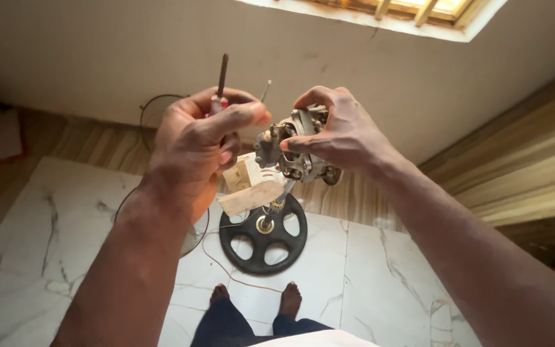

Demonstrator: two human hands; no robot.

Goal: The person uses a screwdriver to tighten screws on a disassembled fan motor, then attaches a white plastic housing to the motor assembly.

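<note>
Nearest us, at the bottom edge: two bare feet (255,297) on white marble-veined floor tiles (40,244), with dark blue trouser legs (226,324) and a strip of white cloth cut off by the frame.

Raised at chest height, our left hand (197,144) has its fingers curled tight around a slim screwdriver with a red collar and dark metal shaft (221,80); the shaft stands upright above the fist, and the handle is hidden in the palm.

Just beside it, our right hand (338,132) has fingers and thumb clamped over a small grey metal fan motor with exposed housing and screws (293,151). The motor is held in the air above the floor, and much of its top is covered by the fingers. A thin pale wire end pokes up between the hands.

Hanging under the motor: a cream, roughly rectangular paper or card label (250,186), creased, its markings too blurred to make out.

Below, on the tiles, a black round spoked fan base with a brass-coloured hub (263,236); a thin reddish wire (223,266) trails past it. Partly hidden behind our left forearm, a round wire fan guard (194,234).

Farther off, a second wire guard leans against the plain white wall (97,58); wood-grain panelling runs along the right.
</note>
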